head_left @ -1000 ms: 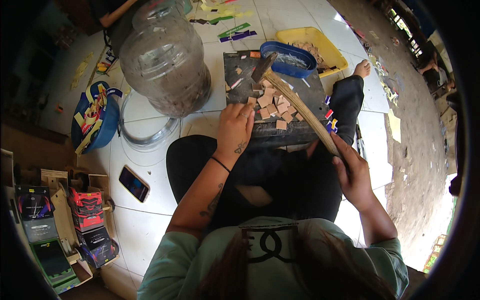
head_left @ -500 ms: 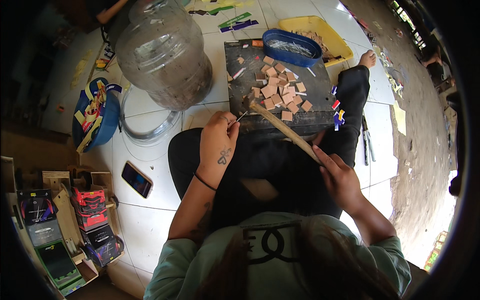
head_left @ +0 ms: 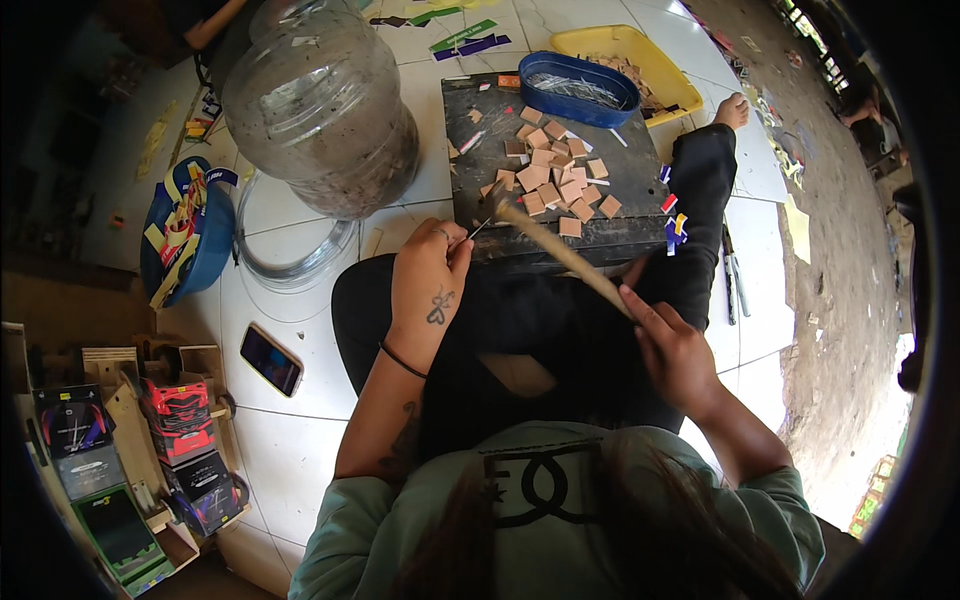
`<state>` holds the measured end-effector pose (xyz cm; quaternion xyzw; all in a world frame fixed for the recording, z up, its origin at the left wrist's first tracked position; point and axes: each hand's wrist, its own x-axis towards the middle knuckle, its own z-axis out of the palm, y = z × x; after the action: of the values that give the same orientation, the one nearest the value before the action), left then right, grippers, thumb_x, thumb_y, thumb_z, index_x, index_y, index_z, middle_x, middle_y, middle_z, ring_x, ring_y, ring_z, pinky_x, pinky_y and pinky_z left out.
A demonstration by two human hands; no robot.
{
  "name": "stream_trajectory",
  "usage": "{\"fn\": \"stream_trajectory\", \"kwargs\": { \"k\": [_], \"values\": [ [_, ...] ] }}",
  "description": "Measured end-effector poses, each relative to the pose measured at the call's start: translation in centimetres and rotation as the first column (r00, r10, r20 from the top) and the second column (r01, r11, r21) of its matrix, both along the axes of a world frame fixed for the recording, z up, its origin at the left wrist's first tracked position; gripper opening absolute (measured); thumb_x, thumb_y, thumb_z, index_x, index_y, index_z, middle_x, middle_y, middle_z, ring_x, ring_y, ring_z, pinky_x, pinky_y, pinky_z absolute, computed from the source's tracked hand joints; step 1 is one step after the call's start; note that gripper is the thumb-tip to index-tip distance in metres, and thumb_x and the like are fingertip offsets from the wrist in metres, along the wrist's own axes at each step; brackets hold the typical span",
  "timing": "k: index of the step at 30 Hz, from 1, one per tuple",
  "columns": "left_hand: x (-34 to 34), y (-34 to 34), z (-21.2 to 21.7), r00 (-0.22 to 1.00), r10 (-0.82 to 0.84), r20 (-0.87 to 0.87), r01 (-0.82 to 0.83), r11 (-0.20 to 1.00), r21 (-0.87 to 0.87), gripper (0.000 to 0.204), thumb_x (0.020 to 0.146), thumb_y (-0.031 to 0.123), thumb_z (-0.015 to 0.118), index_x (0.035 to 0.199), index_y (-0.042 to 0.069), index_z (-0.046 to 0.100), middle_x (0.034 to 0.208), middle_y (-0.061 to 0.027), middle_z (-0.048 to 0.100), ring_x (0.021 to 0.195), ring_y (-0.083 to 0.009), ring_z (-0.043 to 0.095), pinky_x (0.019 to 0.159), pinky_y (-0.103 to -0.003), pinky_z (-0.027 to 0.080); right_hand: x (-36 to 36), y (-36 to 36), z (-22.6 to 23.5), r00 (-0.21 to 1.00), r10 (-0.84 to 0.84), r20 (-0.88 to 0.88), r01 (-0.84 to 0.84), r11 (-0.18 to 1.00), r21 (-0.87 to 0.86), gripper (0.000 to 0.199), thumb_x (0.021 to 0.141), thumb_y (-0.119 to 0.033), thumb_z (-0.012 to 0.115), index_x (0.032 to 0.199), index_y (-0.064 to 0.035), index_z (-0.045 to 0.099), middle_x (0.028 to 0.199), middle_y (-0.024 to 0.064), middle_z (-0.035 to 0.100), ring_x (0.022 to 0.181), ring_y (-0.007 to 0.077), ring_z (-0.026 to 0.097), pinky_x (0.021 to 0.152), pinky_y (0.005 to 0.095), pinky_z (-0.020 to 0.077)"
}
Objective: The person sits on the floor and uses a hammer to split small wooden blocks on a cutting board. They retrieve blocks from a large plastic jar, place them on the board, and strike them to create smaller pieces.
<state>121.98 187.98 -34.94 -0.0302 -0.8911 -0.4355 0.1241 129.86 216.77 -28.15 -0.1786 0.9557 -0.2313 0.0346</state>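
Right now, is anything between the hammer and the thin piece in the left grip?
Nothing visible stands between the hammer and the thin piece in the left grip; the brown squares lie beyond, on the dark block.

The left hand [head_left: 428, 275] is turned with its tattooed back upward, its fingers curled in and its thumb [head_left: 461, 258] brought against the forefinger in a pinch; behind it the wrist [head_left: 405, 358] runs almost straight into the left forearm [head_left: 383, 430], which slants back and outward to a bent elbow. Well apart to its right and a little nearer the body, the right hand [head_left: 676, 355] is closed in a grip, forefinger [head_left: 645, 307] reaching forward and leftward, with the right forearm [head_left: 745, 435] angling back and outward behind it.
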Motion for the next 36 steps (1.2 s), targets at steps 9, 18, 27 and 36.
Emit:
{"fn": "stream_trajectory", "kwargs": {
  "k": [9, 18, 27, 36],
  "values": [
    [-0.2, -0.1, 0.2, 0.998, -0.019, -0.058, 0.017, 0.999, -0.050, 0.009, 0.083, 0.003, 0.069, 0.088, -0.002, 0.065, 0.081, -0.0121, 0.065, 0.064, -0.0225, 0.062, 0.060, -0.031, 0.049, -0.7, 0.7, 0.2, 0.999, -0.048, -0.009, 0.048, 0.999, 0.020, 0.060, 0.087, 0.005, 0.058, 0.142, -0.0181, 0.047, 0.089, 0.0144, 0.060, 0.072, 0.0349, 0.063, 0.065, 0.0424, 0.0514],
    [-1.1, 0.2, 2.1, 0.992, -0.106, 0.067, 0.071, 0.914, 0.399, 0.019, 0.088, 0.003, 0.064, 0.105, -0.003, 0.066, 0.088, -0.0087, 0.064, 0.078, -0.0127, 0.067, 0.065, -0.026, 0.050, -2.1, 1.3, 1.4, 0.989, -0.097, -0.114, 0.073, 0.977, -0.198, 0.055, 0.090, 0.004, 0.056, 0.141, -0.0150, 0.048, 0.087, 0.0139, 0.060, 0.072, 0.0326, 0.062, 0.068, 0.0367, 0.0509],
    [-4.1, 1.9, -1.7, 0.969, 0.028, -0.244, 0.011, 0.987, 0.159, 0.009, 0.086, 0.005, 0.065, 0.091, -0.003, 0.065, 0.085, -0.0147, 0.069, 0.080, -0.0280, 0.067, 0.074, -0.035, 0.051, -2.2, 1.2, 1.6, 0.995, -0.078, -0.069, 0.056, 0.959, -0.279, 0.051, 0.091, 0.005, 0.053, 0.140, -0.0091, 0.050, 0.094, 0.0156, 0.064, 0.083, 0.0306, 0.066, 0.078, 0.0337, 0.0506],
    [-2.7, 2.2, -1.3, 0.944, -0.044, -0.328, 0.104, 0.981, 0.166, 0.012, 0.089, 0.011, 0.066, 0.088, 0.000, 0.069, 0.083, -0.0140, 0.068, 0.077, -0.0304, 0.063, 0.069, -0.038, 0.050, -2.1, 1.3, 1.6, 0.994, -0.079, -0.079, 0.054, 0.959, -0.279, 0.053, 0.090, 0.007, 0.053, 0.140, -0.0092, 0.049, 0.100, 0.0157, 0.066, 0.090, 0.0326, 0.067, 0.084, 0.0335, 0.0500]
  ]
}}
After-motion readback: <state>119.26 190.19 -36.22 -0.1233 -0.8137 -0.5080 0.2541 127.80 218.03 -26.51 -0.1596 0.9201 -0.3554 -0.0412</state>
